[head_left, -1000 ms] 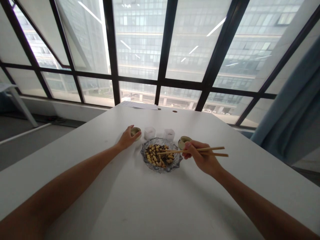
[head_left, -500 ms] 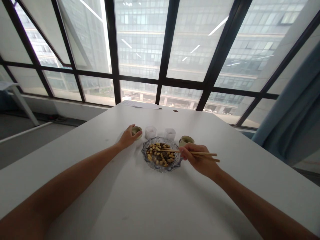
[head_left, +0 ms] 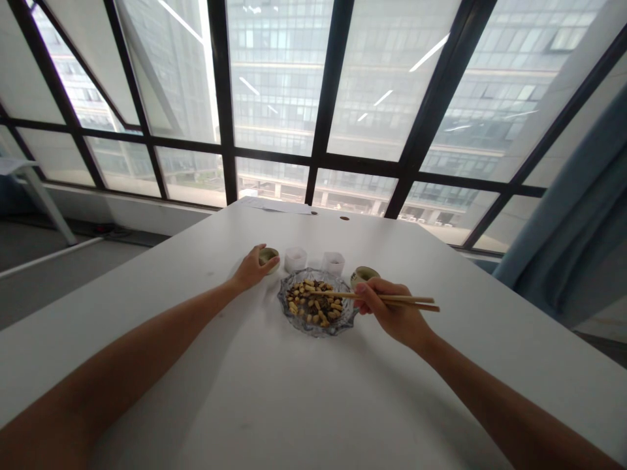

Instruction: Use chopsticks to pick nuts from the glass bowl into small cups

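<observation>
My left hand is closed round the near side of a small greenish cup standing on the table. A pair of wooden chopsticks is gripped in my right hand. Their tips reach over a scalloped glass dish, among peanuts and small dark pieces, perhaps seeds; whether the tips pinch anything is too small to tell. Just beyond my right hand, partly hidden by it, stands a second greenish cup with dark markings.
Two small white containers stand in a row behind the dish, between the cups. Papers lie at the far end of the white table, near two round holes. Tall windows rise beyond, and a blue curtain hangs at the right.
My right hand and the chopsticks have shifted slightly to the right, and the chopstick tips have moved a little over the peanuts. My left hand stays on its cup.
</observation>
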`<state>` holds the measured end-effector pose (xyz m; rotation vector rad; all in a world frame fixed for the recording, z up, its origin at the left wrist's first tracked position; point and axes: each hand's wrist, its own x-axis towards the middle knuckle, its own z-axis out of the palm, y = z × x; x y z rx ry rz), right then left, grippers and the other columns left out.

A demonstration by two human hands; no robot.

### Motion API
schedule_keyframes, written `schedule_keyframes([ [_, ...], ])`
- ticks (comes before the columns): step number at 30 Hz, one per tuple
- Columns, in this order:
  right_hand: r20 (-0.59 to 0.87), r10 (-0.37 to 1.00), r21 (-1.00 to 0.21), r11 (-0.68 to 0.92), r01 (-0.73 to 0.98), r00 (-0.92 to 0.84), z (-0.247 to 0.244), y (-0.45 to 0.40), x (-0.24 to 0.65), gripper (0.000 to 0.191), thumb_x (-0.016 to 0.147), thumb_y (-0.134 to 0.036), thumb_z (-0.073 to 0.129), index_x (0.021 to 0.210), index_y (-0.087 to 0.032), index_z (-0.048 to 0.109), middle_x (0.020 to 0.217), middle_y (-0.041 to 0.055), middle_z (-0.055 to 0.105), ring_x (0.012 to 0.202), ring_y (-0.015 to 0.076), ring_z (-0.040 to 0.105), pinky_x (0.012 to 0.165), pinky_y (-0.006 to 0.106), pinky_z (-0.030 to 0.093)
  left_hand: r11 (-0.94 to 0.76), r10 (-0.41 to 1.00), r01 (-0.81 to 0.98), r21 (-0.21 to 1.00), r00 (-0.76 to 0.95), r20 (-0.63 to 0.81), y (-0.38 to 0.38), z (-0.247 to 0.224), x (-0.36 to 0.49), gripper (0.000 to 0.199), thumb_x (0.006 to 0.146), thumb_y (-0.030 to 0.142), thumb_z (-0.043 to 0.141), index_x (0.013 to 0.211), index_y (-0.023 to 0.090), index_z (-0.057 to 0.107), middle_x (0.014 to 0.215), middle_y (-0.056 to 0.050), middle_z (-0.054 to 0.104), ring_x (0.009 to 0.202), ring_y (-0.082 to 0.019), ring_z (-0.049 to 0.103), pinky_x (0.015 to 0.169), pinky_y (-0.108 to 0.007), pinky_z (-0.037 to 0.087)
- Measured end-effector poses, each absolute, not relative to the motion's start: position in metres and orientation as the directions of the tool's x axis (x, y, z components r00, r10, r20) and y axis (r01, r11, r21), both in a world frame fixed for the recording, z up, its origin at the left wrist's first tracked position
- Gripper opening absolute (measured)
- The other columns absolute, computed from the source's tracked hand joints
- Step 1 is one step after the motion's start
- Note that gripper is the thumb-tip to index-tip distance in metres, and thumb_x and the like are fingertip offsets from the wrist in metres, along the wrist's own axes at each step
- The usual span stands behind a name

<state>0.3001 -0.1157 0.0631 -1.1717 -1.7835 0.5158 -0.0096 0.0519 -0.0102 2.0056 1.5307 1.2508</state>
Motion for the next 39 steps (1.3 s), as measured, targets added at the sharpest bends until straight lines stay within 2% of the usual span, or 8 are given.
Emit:
schedule_keyframes([
  [5, 0.458, 0.88, -0.756, 0.459, 0.466, -0.123, 0.063, -0.114, 0.303, 0.044, 0.092, -0.057, 0.059, 0.068, -0.021, 0.066, 0.061, 0.0043, 0.068, 0.054, 0.017, 0.064, 0.048, 0.028, 0.052, -0.384, 0.888, 0.61, 0.694, 0.038, 0.458, 0.052, -0.011, -0.009, 0.067, 0.084, 0.055, 0.063, 0.134, 0.013, 0.05, 0.125, -0.016, 0.066, 0.112, -0.026, 0.064, 0.099, -0.041, 0.049],
  [11, 0.451, 0.883, -0.765, 0.457, 0.454, -0.129, 0.059, -0.115, 0.301, 0.044, 0.092, -0.056, 0.06, 0.066, -0.02, 0.066, 0.061, 0.0044, 0.069, 0.052, 0.0165, 0.065, 0.046, 0.027, 0.053, -0.379, 0.893, 0.618, 0.689, 0.05, 0.446, 0.051, -0.01, -0.01, 0.07, 0.084, 0.056, 0.062, 0.135, 0.01, 0.049, 0.127, -0.018, 0.065, 0.113, -0.027, 0.063, 0.1, -0.041, 0.049],
  [17, 0.497, 0.858, -0.847, 0.449, 0.286, 0.126, 0.063, -0.11, 0.301, 0.05, 0.084, -0.066, 0.062, 0.07, -0.018, 0.066, 0.054, 0.0041, 0.067, 0.04, 0.0142, 0.059, 0.037, 0.025, 0.048, -0.377, 0.894, 0.619, 0.69, 0.048, 0.445, 0.05, -0.009, -0.01, 0.071, 0.083, 0.056, 0.063, 0.135, 0.01, 0.049, 0.125, -0.018, 0.066, 0.111, -0.028, 0.064, 0.099, -0.042, 0.05],
  [24, 0.343, 0.908, -0.939, 0.341, 0.051, 0.242, 0.053, -0.094, 0.309, 0.056, 0.069, -0.071, 0.074, 0.068, -0.016, 0.065, 0.051, 0.0047, 0.066, 0.037, 0.0139, 0.056, 0.035, 0.025, 0.044, -0.382, 0.892, 0.615, 0.689, 0.052, 0.449, 0.049, -0.007, -0.009, 0.071, 0.082, 0.057, 0.065, 0.133, 0.009, 0.051, 0.122, -0.018, 0.067, 0.109, -0.028, 0.065, 0.098, -0.043, 0.051],
  [28, 0.283, 0.905, -0.948, 0.314, -0.049, 0.317, 0.054, -0.088, 0.314, 0.058, 0.06, -0.07, 0.08, 0.066, -0.015, 0.065, 0.05, 0.0051, 0.066, 0.036, 0.0136, 0.056, 0.034, 0.025, 0.045, -0.452, 0.84, 0.629, 0.633, 0.061, 0.539, 0.046, -0.007, -0.009, 0.074, 0.071, 0.059, 0.074, 0.126, 0.013, 0.056, 0.122, -0.016, 0.067, 0.111, -0.03, 0.065, 0.099, -0.044, 0.051],
  [31, 0.294, 0.9, -0.944, 0.327, -0.05, 0.323, 0.056, -0.087, 0.316, 0.058, 0.058, -0.07, 0.082, 0.066, -0.015, 0.066, 0.049, 0.0052, 0.066, 0.036, 0.0136, 0.055, 0.035, 0.025, 0.045, -0.516, 0.787, 0.638, 0.571, 0.09, 0.61, 0.044, -0.006, -0.009, 0.072, 0.065, 0.056, 0.08, 0.12, 0.015, 0.059, 0.12, -0.015, 0.067, 0.11, -0.031, 0.065, 0.099, -0.045, 0.051],
  [34, 0.345, 0.892, -0.932, 0.361, -0.001, 0.292, 0.058, -0.088, 0.315, 0.056, 0.064, -0.07, 0.079, 0.066, -0.015, 0.066, 0.05, 0.0051, 0.066, 0.035, 0.0137, 0.055, 0.035, 0.026, 0.044, -0.557, 0.757, 0.632, 0.539, 0.12, 0.642, 0.043, -0.006, -0.009, 0.067, 0.064, 0.052, 0.082, 0.115, 0.016, 0.059, 0.116, -0.013, 0.067, 0.107, -0.03, 0.065, 0.097, -0.044, 0.052],
  [39, 0.522, 0.84, -0.832, 0.464, 0.303, 0.148, 0.066, -0.098, 0.32, 0.052, 0.08, -0.068, 0.066, 0.068, -0.018, 0.066, 0.053, 0.0052, 0.068, 0.039, 0.0149, 0.059, 0.037, 0.026, 0.047, -0.643, 0.686, 0.614, 0.458, 0.197, 0.7, 0.042, -0.007, -0.01, 0.064, 0.063, 0.049, 0.084, 0.112, 0.017, 0.057, 0.111, -0.01, 0.064, 0.105, -0.028, 0.064, 0.095, -0.043, 0.053],
])
